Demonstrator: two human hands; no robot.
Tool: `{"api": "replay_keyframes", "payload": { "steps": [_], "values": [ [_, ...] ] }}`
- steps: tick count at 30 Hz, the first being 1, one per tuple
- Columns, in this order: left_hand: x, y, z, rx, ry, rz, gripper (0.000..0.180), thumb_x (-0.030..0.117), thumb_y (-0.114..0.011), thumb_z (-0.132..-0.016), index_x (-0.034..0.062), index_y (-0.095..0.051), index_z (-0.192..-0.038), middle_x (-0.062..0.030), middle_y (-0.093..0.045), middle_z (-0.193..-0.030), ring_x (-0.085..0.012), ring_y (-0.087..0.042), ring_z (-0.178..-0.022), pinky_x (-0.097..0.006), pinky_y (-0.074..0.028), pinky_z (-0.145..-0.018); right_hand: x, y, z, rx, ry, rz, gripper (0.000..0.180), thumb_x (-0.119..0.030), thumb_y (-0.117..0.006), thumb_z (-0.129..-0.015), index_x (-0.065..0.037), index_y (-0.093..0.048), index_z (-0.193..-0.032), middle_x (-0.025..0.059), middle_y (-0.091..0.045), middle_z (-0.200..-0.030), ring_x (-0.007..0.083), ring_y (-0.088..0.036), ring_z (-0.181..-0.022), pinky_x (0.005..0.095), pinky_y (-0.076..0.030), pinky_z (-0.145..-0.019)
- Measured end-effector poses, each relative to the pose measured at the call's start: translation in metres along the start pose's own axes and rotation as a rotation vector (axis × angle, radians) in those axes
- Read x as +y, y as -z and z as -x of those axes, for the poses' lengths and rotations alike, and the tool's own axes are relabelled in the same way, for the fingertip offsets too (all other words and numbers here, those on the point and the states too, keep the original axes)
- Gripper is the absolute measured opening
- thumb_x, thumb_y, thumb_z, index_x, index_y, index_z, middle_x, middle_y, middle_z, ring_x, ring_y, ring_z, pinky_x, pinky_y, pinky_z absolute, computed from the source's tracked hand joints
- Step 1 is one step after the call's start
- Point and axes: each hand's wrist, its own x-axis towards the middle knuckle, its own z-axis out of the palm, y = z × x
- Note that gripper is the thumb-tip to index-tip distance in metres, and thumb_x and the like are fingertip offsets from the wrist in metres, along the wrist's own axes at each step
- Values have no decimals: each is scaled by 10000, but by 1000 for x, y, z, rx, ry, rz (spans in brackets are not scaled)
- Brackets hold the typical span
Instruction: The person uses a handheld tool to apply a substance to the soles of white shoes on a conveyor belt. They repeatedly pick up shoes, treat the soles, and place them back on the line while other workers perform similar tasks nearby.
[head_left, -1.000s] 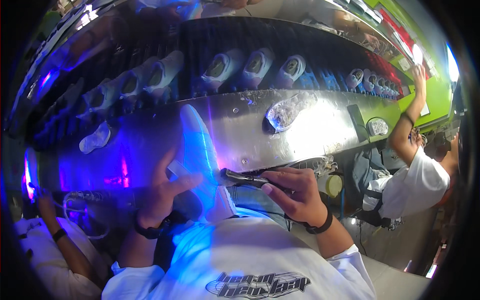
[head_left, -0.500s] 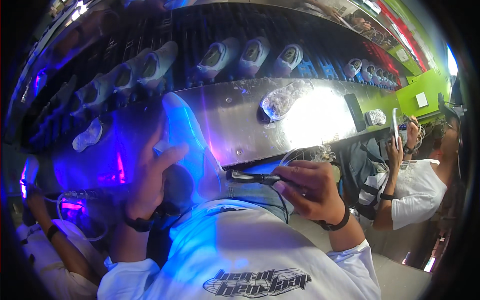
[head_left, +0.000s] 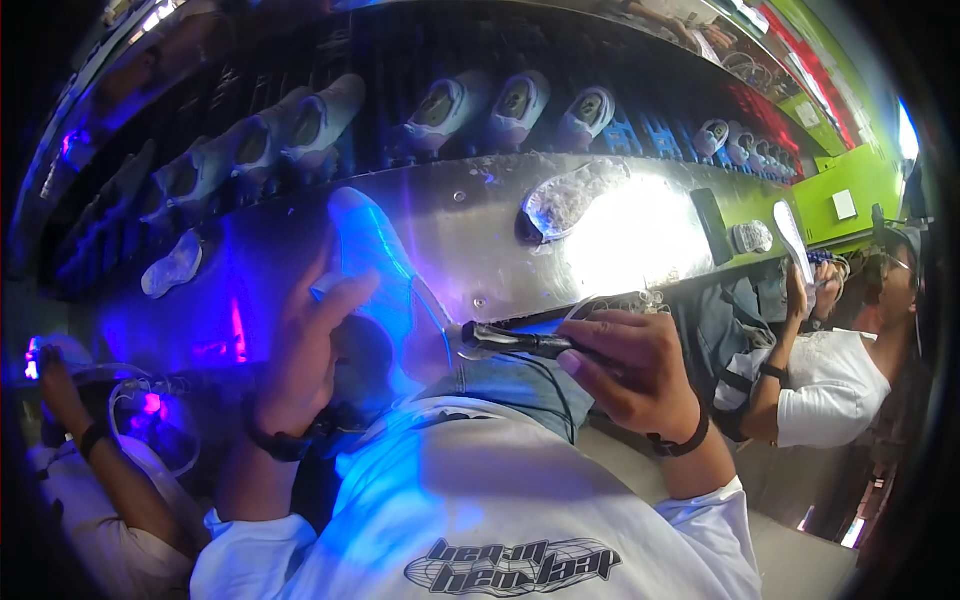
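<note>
Metal desk (head_left: pixel 440 260), head view, under blue and violet light; beyond the shoe (head_left: pixel 385 275) runs a dark rack bearing a row of pale shoes (head_left: pixel 440 110). Held over the near edge of the desk, in front of the wearer, the shoe is pale and washed in blue. Left hand (head_left: pixel 312 335): at the shoe's left flank, clasping it, thumb laid over the upper and fingers largely hidden. Right hand (head_left: pixel 640 370): to the right of the shoe's heel and apart from it, pinching a dark tool (head_left: pixel 515 342) between thumb and fingers. Principal relation: the shoe lies to the left of the right hand, the tool bridging the gap crosswise, its tip at the heel's right edge; whether the tip touches cannot be told. Of the two hands, the left is nearer, being in contact. Orientation: the shoe's toe points away from the wearer and slightly left; its long axis runs from heel, near the lap, to toe, above the desk, steeply crossing that of the tool.
</note>
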Motion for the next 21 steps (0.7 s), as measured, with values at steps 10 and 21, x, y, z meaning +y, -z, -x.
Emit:
{"api": "replay_keyframes", "payload": {
  "steps": [10,21],
  "values": [
    [-8,10,0,42,213,11,259,249,-685,-1038,104,-679,-1253,-7,-729,-1052,-99,-709,-862,-239,-556,-670,-8,9,-20,32,124,162,224,-25,-798,-821,25,-760,-1036,139,-675,-729,283,-658,-569,368,-473,-504],
    [-27,27,11,-112,315,-41,568,482,-525,-1053,35,-572,-1399,-195,-722,-1067,-250,-732,-736,-297,-589,-562,-7,12,-43,48,264,200,244,-26,-789,-801,-11,-766,-1043,131,-692,-759,301,-681,-616,390,-509,-541]
  ]
}}
